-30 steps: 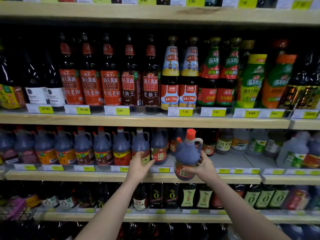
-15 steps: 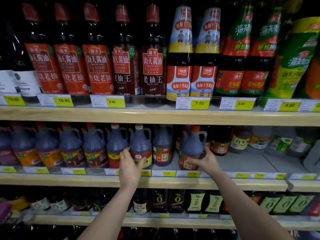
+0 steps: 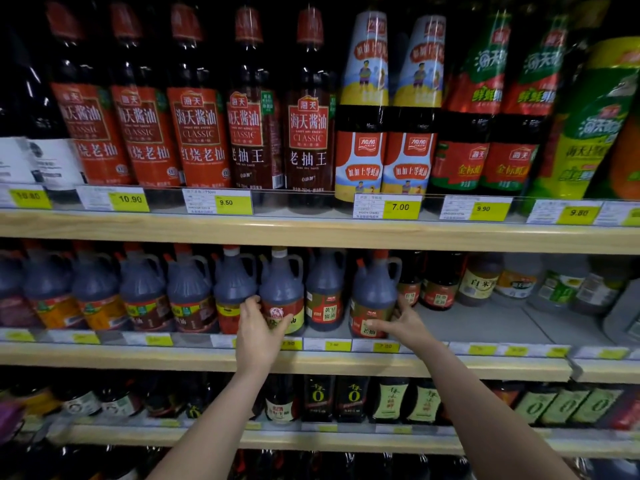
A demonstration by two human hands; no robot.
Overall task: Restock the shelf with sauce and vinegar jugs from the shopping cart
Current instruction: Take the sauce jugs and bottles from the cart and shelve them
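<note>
Wood-edged shelf (image 3: pixel 346 362), middle tier, holds a row of dark handled jugs; the step in hand is seating one jug at the open end of that row.

Upper tier: tall bottles (image 3: pixel 197 133) with red labels reading 海天酱油 CLASSIC, 红烧老抽 and 老抽王; two 加加 bottles (image 3: pixel 363 109) beside them. Price tags (image 3: pixel 400 206) legible: 10.90, 9.50, 7.00, 9.90, 9.80.

New jug (image 3: pixel 374 296), red cap, stands upright on the middle tier, right of the 黄豆酱油 jug (image 3: pixel 325 292), a small gap between them. Label bottom reads 老抽; brand mark 加加, small.

Right hand (image 3: pixel 403 322) grips the new jug low on its right side, thumb across the label front, fingers behind. Left hand (image 3: pixel 258 329) holds the neighbouring yellow-label jug (image 3: pixel 282 292), fingers curled round its left flank, thumb on the label.

Judgement: placement nearly complete; jug looks to rest on the shelf. Next move calls for a release, perhaps a small push back and a turn so the label faces front, then a return to the cart (not in view). Bare shelf to the right leaves room for more.
</note>
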